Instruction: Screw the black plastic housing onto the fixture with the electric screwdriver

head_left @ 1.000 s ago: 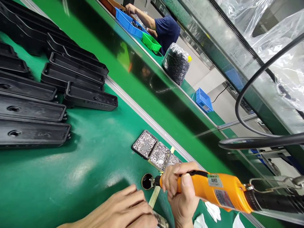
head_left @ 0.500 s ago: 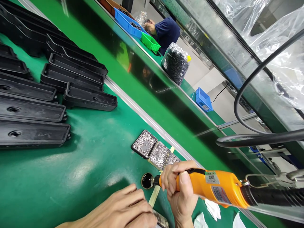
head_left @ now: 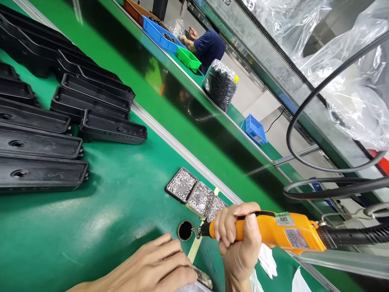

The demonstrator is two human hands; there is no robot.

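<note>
My right hand [head_left: 238, 239] grips an orange electric screwdriver [head_left: 282, 234], held nearly level with its tip pointing left at a small round black part [head_left: 185, 230] on the green mat. My left hand [head_left: 154, 265] lies at the bottom edge, fingers closed over a small metallic piece [head_left: 204, 278] that is mostly hidden. Three small square trays of silver screws and washers [head_left: 199, 196] sit just beyond the screwdriver tip.
Several long black plastic housings [head_left: 42, 129] lie in rows at the left. A raised green conveyor [head_left: 188, 117] runs diagonally behind. On it stand a bag of black parts [head_left: 219, 84] and blue and green bins [head_left: 188, 59], where another person works. A black cable [head_left: 306, 162] loops at the right.
The screwdriver has levelled out and its rear has dropped slightly; my right hand shifted a little right. The view has tilted a bit. The distant person's arms have moved.
</note>
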